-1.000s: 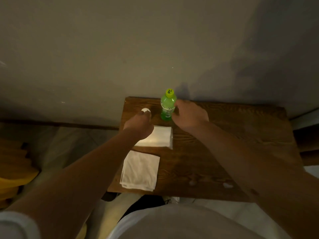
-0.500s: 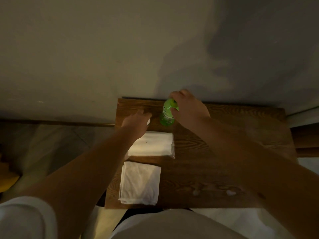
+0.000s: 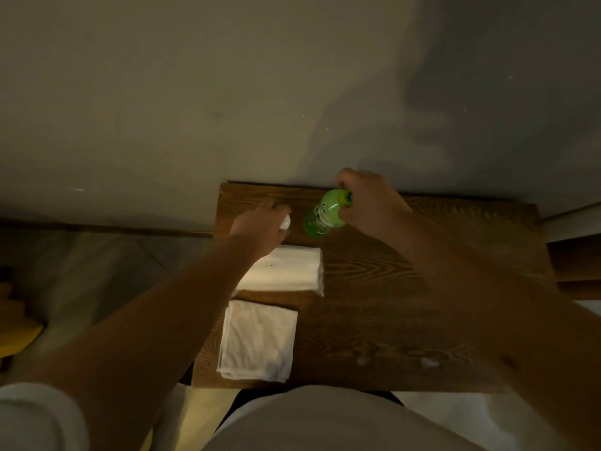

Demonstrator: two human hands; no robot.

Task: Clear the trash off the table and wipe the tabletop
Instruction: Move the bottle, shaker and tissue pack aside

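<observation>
A small green plastic bottle (image 3: 320, 216) is near the back edge of the dark wooden table (image 3: 406, 297), tilted, with my right hand (image 3: 370, 203) gripping its cap end. To its left my left hand (image 3: 260, 227) is closed around a small white crumpled scrap (image 3: 285, 222), which pokes out by the thumb. In front of that hand lies a white tissue pack (image 3: 286, 270) in clear wrap. A folded white cloth (image 3: 258, 341) sits near the table's front left corner.
The table stands against a plain grey wall (image 3: 260, 92). Small wet or white specks (image 3: 429, 362) mark the front of the tabletop. The floor (image 3: 97, 271) lies to the left, with a yellow object (image 3: 16, 330) at the far left edge.
My right hand has moved from beside the bottle to its top, gripped it and tipped it. My left hand has stayed on the white scrap. The camera has moved forward over the table.
</observation>
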